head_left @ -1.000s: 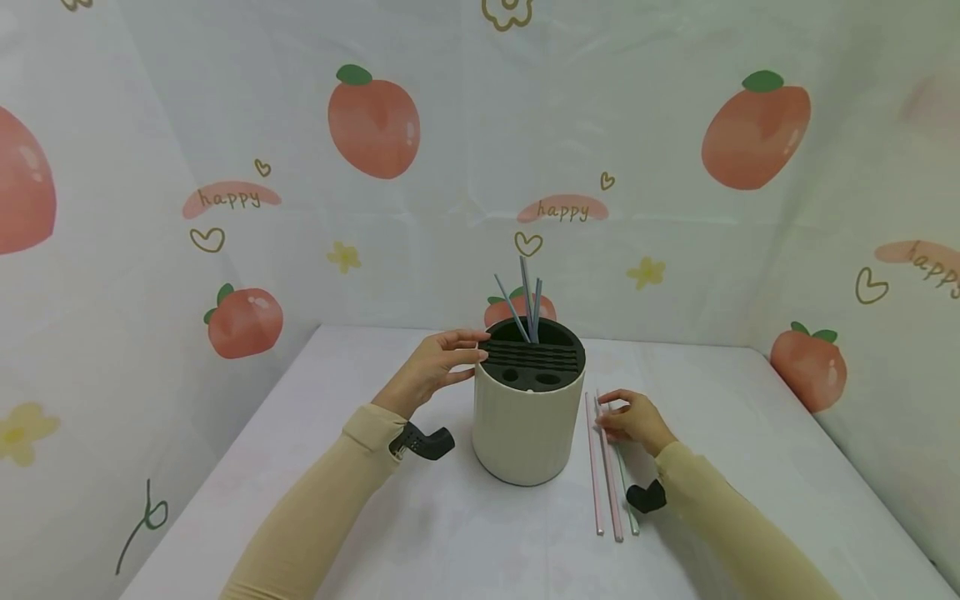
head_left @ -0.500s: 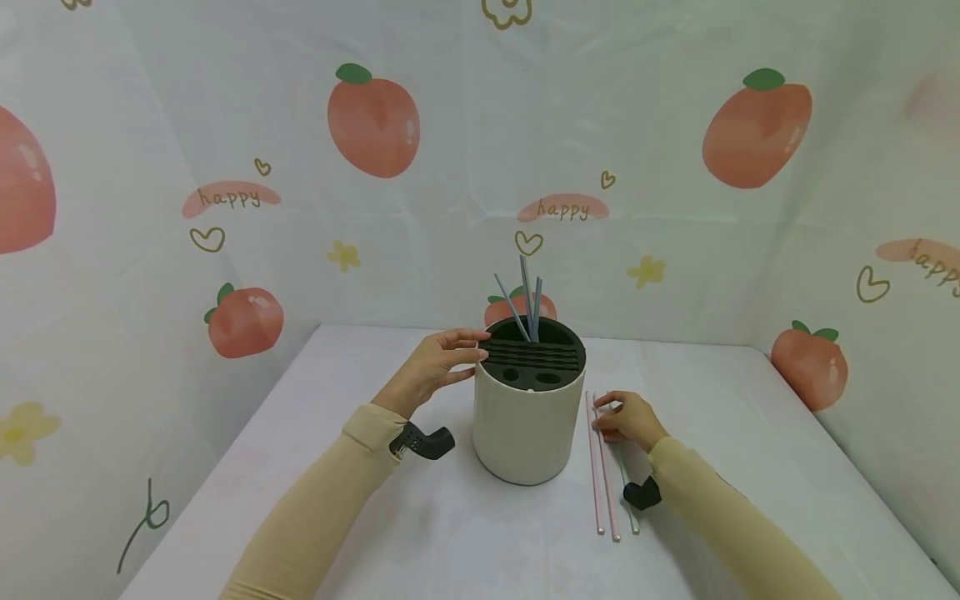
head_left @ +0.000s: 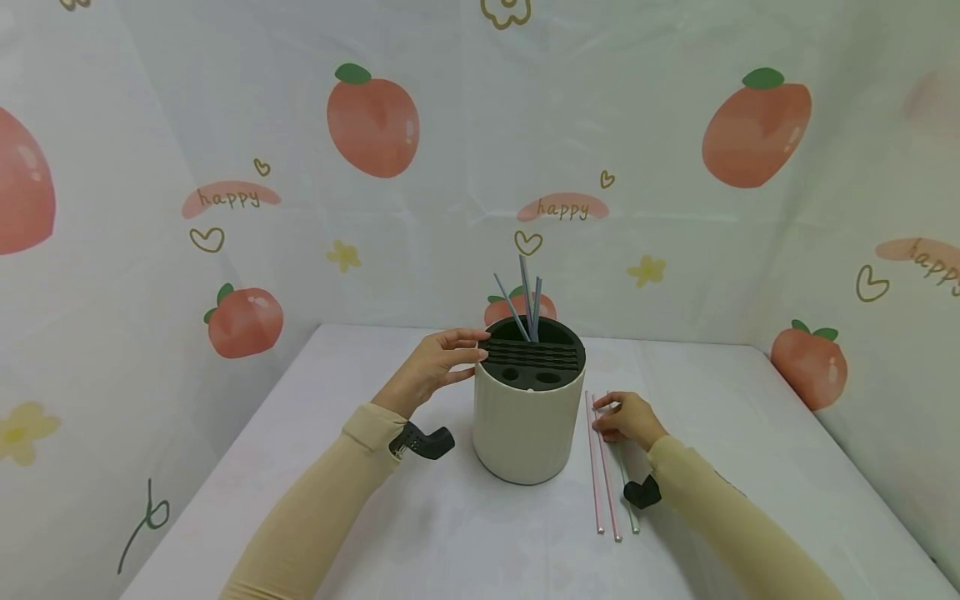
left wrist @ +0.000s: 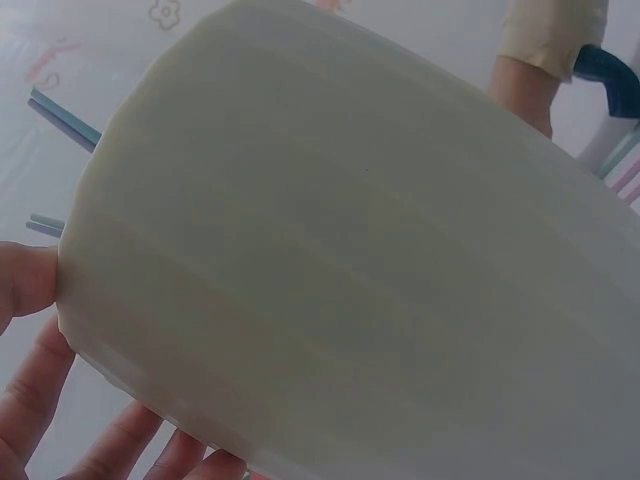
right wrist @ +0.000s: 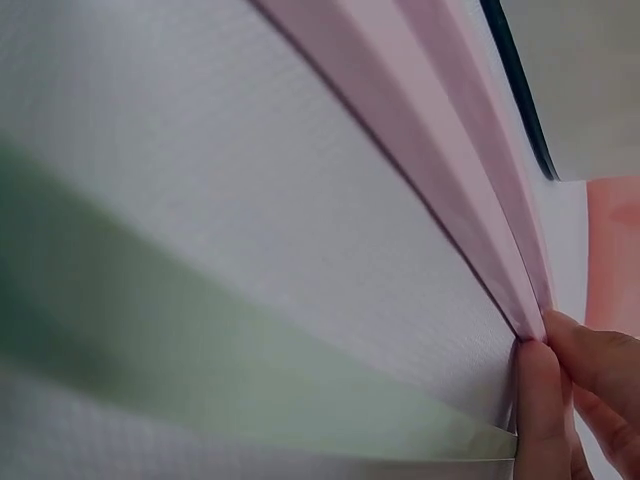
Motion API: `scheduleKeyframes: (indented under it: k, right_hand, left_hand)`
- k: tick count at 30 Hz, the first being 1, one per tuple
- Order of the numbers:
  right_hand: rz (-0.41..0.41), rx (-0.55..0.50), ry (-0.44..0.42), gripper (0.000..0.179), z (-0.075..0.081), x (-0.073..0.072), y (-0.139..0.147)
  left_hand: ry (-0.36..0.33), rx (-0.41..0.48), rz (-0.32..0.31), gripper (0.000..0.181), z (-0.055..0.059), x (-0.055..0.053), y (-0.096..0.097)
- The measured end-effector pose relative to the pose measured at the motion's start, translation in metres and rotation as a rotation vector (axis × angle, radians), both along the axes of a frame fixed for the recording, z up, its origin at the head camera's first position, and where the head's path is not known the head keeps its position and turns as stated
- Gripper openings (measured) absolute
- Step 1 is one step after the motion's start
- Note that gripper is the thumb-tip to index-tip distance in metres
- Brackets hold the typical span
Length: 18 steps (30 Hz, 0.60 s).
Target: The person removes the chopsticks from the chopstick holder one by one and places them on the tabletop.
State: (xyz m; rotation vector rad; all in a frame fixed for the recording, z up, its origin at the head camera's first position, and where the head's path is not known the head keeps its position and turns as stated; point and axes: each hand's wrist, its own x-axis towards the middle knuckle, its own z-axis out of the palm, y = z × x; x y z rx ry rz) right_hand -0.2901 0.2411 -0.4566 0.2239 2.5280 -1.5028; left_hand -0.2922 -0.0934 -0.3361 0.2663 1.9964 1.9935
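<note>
Cream pen holder (head_left: 528,437) steadied at its rim, one pink stick (head_left: 610,490) pinched beside it

The single pen holder stands upright on the white tabletop (head_left: 420,533): a smooth, cream cylinder topped by one black insert (head_left: 534,356) with a wide rear opening, a band of parallel slots and two front holes. At least three slender bluish sticks (head_left: 512,306) lean from the rear opening; overlap prevents an exact count.

To the holder's right, three more lie roughly lengthwise: the pinched pink one, a second pink stick (head_left: 594,471) nearer the holder, and one pale green stick (head_left: 626,485). The right hand (head_left: 630,419) grips the first between thumb and finger. The left hand (head_left: 438,367) rests extended fingers against the rim.
</note>
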Motion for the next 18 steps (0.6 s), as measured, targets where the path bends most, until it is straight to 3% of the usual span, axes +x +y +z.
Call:
scheduleKeyframes:
  k: [7, 11, 14, 18]
  right_hand:
    - [0.000, -0.002, -0.015, 0.037, 0.001, -0.001, 0.001]
    - [0.021, -0.053, -0.003, 0.041, 0.011, -0.002, 0.007]
    - [0.063, -0.148, 0.046, 0.048, 0.030, -0.002, 0.012]
    - [0.124, -0.295, 0.166, 0.048, 0.075, -0.001, 0.017]
  left_hand:
    - [-0.003, 0.007, 0.007, 0.041, 0.000, 0.000, 0.001]
    - [-0.005, 0.005, 0.007, 0.041, 0.001, 0.001, 0.001]
    - [-0.008, 0.002, 0.003, 0.041, 0.001, 0.001, 0.001]
    - [-0.012, 0.005, 0.003, 0.042, 0.001, 0.000, 0.001]
